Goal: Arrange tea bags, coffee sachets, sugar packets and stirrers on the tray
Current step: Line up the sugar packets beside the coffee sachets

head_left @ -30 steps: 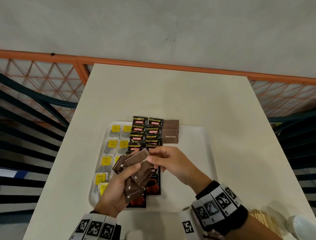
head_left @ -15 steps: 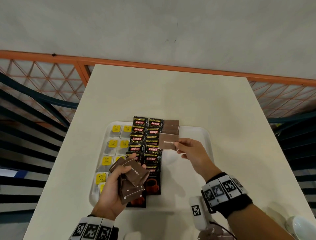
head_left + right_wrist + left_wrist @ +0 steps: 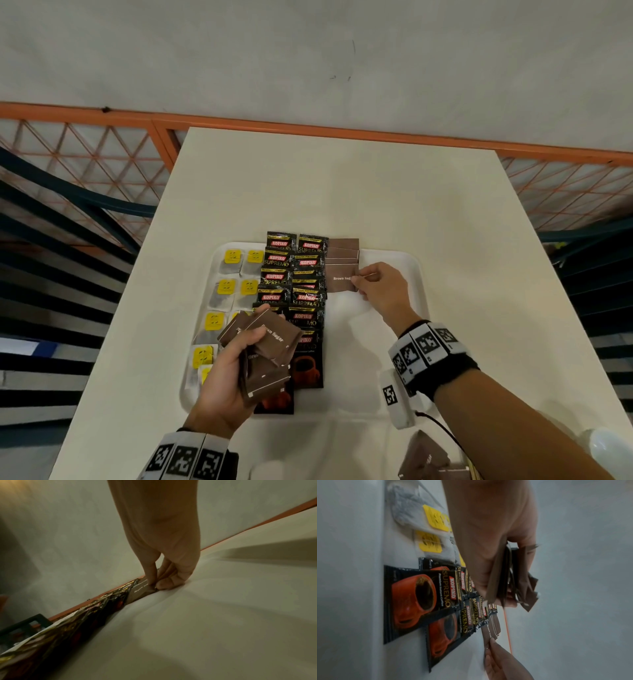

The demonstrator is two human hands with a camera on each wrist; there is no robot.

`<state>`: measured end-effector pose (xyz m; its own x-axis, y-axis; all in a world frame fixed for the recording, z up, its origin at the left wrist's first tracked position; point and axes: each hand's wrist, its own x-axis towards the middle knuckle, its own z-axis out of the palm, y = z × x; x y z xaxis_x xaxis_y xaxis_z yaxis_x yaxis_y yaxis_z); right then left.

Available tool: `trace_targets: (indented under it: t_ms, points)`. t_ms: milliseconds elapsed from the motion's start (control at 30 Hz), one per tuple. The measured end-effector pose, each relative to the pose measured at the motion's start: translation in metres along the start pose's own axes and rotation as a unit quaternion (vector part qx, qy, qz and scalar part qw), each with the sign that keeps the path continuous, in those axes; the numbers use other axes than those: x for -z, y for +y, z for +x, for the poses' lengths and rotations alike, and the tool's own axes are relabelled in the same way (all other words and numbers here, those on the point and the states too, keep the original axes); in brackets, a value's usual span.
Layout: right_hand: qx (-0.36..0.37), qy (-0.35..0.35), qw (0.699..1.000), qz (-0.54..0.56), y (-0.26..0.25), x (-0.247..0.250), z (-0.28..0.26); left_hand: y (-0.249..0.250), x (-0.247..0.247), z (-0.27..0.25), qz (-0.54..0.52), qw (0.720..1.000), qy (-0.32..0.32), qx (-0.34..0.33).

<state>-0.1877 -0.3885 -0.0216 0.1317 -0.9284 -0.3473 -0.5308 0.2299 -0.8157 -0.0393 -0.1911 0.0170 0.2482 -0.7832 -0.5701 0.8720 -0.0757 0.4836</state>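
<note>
A white tray (image 3: 390,407) holds two columns of tea bags (image 3: 226,291) with yellow tags on the left and two columns of black coffee sachets (image 3: 305,301) in the middle. To their right lies a short column of brown sugar packets (image 3: 343,253). My right hand (image 3: 376,286) pinches the nearest brown sugar packet (image 3: 340,281) (image 3: 140,589) by its right edge, low on the tray. My left hand (image 3: 236,373) grips a bunch of brown sugar packets (image 3: 270,349) (image 3: 513,580) above the tray's near left part.
The tray sits on a cream table (image 3: 342,188) against an orange railing (image 3: 308,126). More brown packets (image 3: 424,459) and wooden stirrers lie at the table's near right edge, beside a white rounded object (image 3: 609,448). The tray's right half is bare.
My right hand took one packet from the left hand's bunch, carried it away to the far right and lowered it at the near end of the sugar column. The left hand stayed.
</note>
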Motion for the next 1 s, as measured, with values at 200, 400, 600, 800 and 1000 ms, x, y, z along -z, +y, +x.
trace_targets:
  t_ms: [200, 400, 600, 800, 1000]
  points:
    - [0.069, 0.01, 0.996, -0.051, -0.019, 0.0, -0.03, 0.002, -0.004, 0.001, 0.01, 1.0, -0.006, -0.007]
    - [0.092, -0.272, 0.956, -0.058, -0.048, -0.002, -0.087, 0.002, -0.01, 0.002, 0.029, 0.999, -0.027, -0.004]
    - [0.093, -0.289, 0.953, 0.001, -0.046, -0.014, -0.103, 0.003, -0.016, -0.005, 0.062, 0.996, -0.044, 0.043]
    - [0.084, -0.304, 0.948, 0.034, -0.047, -0.011, -0.101, 0.002, -0.018, -0.011, 0.067, 0.994, -0.08, 0.042]
    - [0.04, -0.243, 0.961, 0.123, -0.038, 0.001, -0.086, 0.002, -0.01, -0.006, 0.043, 0.998, -0.038, 0.006]
